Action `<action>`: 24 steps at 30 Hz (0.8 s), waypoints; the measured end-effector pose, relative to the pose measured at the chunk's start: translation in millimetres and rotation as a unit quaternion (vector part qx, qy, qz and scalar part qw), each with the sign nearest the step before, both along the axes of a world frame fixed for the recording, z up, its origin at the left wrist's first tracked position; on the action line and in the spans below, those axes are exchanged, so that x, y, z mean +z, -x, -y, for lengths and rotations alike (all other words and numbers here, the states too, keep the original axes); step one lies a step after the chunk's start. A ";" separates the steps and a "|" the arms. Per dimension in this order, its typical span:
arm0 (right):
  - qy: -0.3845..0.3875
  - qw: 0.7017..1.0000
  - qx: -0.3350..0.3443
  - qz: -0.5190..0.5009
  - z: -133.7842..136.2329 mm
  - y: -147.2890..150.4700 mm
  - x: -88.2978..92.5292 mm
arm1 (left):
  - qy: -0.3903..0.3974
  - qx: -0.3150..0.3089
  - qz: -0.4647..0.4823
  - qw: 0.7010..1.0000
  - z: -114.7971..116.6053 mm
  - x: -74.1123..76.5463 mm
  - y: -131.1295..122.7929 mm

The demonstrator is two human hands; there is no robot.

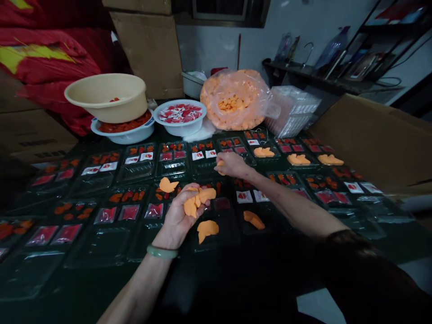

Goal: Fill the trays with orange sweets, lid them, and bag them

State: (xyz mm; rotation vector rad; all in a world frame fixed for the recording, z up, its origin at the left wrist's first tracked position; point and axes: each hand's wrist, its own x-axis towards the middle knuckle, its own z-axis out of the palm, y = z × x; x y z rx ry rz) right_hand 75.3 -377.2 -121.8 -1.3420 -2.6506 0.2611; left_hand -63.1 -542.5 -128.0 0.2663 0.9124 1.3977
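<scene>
My left hand (180,213) is cupped around a small pile of flat orange pieces (197,200), held over the black compartment trays (135,173) in the near row. My right hand (231,164) reaches further out with its fingers pinched on one orange piece (221,165) above a tray in the middle row. Loose orange pieces lie in nearby tray compartments (207,228), (254,219), (168,184). The trays also hold small red-orange bits and red and white sachets (243,196).
A clear bag of orange pieces (234,99) sits at the back, beside a stack of clear lids (293,110). A white bowl of sachets (181,114), a beige basin (107,95) stacked on a white bowl, and cardboard boxes (378,139) ring the table.
</scene>
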 end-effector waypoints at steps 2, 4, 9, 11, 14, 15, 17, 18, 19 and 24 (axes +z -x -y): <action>-0.023 0.995 -0.059 -0.070 -7.2 -14.5 6.5 | -0.003 0.001 0.006 1.000 -0.3 -1.3 2.3; -0.056 0.980 -0.133 -0.140 -15.3 -27.1 5.5 | -0.006 -0.001 0.015 1.000 -0.2 -2.8 2.8; -0.072 0.972 -0.203 -0.096 -25.7 -34.0 -32.6 | -0.005 0.000 0.029 1.000 2.3 -4.0 -1.5; -0.064 0.976 -0.203 -0.055 -25.2 -31.8 -47.2 | 0.002 0.001 0.036 0.999 2.9 -4.1 -2.7; -0.058 0.978 -0.197 -0.022 -24.4 -31.2 -51.9 | 0.009 -0.006 0.046 0.999 2.8 -5.6 -2.7; -0.056 0.979 -0.194 -0.015 -23.5 -31.6 -49.2 | 0.011 -0.007 0.049 0.999 2.7 -6.4 -2.2; -0.055 0.980 -0.189 -0.004 -16.9 -31.6 -40.3 | 0.004 -0.003 0.056 0.998 2.5 -7.9 -1.0; -0.058 0.982 -0.180 -0.009 -9.9 -30.7 -35.1 | -0.003 0.001 0.059 0.998 2.6 -8.4 -0.4; -0.055 0.986 -0.156 -0.031 0.2 -29.2 -29.9 | -0.011 0.005 0.062 0.998 2.7 -8.8 0.2; 0.157 0.936 0.127 -0.290 79.8 -16.2 -10.3 | -0.030 0.018 0.050 0.998 3.4 -11.3 -0.2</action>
